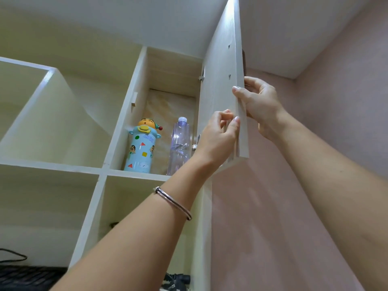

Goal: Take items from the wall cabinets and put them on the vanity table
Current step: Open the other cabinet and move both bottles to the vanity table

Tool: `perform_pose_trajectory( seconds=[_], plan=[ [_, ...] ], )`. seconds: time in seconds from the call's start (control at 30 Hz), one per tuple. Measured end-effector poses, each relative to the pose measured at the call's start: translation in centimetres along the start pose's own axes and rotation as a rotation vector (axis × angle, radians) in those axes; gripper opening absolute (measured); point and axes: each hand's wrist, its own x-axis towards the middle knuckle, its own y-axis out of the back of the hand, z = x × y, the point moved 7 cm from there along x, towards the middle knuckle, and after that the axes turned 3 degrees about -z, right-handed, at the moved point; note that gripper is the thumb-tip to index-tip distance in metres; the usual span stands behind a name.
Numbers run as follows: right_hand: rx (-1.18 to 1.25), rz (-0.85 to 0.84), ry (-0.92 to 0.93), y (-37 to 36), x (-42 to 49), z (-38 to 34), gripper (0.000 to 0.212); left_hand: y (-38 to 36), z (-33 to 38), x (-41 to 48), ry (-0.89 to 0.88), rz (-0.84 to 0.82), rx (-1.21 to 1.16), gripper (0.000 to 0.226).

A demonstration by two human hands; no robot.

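Observation:
The white cabinet door stands swung out to the right of an upper cubby. My right hand grips the door's outer edge from the far side, thumb on the near face. My left hand, with a silver bangle on the wrist, pinches the same edge lower down. Inside the cubby stand a light-blue cartoon flask with a yellow character lid and, right of it, a clear plastic bottle with a pale cap. Both are upright and untouched.
Open white cubbies lie to the left and below the shelf board. A pink wall is at the right. Dark cables and a black keyboard-like object sit at the bottom.

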Motion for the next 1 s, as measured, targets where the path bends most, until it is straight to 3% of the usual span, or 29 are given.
perform_pose_trajectory(
  seconds=[0.17,0.33,0.57,0.7,0.8,0.87,1.0],
  plan=[
    [-0.096,0.04,-0.002,-0.9,-0.6,-0.9,0.029,1.5,-1.4,-1.5,0.072,0.04,0.062,0.027],
    [-0.281,0.118,0.058,-1.3,-1.7,-1.2,0.039,1.2,-1.5,-2.4,0.1,0.016,0.085,0.035],
    [-0.487,0.205,0.074,-0.4,-2.1,-1.1,0.041,0.4,-2.1,-2.4,0.065,-0.039,0.114,0.046],
    [-0.902,0.165,0.126,-3.5,-2.5,-2.8,0.052,2.3,-2.1,-2.7,0.027,-0.078,0.215,0.043],
    [-1.261,0.063,0.268,-7.5,-4.2,-3.9,0.048,4.6,-3.3,-3.2,0.065,-0.134,0.365,0.034],
    [-1.199,-0.017,0.3,-10.0,-5.1,-3.8,0.045,7.3,-4.7,-3.5,0.092,-0.12,0.5,0.03],
    [-0.882,-0.138,0.099,-13.5,-5.1,-0.1,0.044,15.0,-8.0,-3.5,0.249,0.067,0.617,0.037]
  ],
)
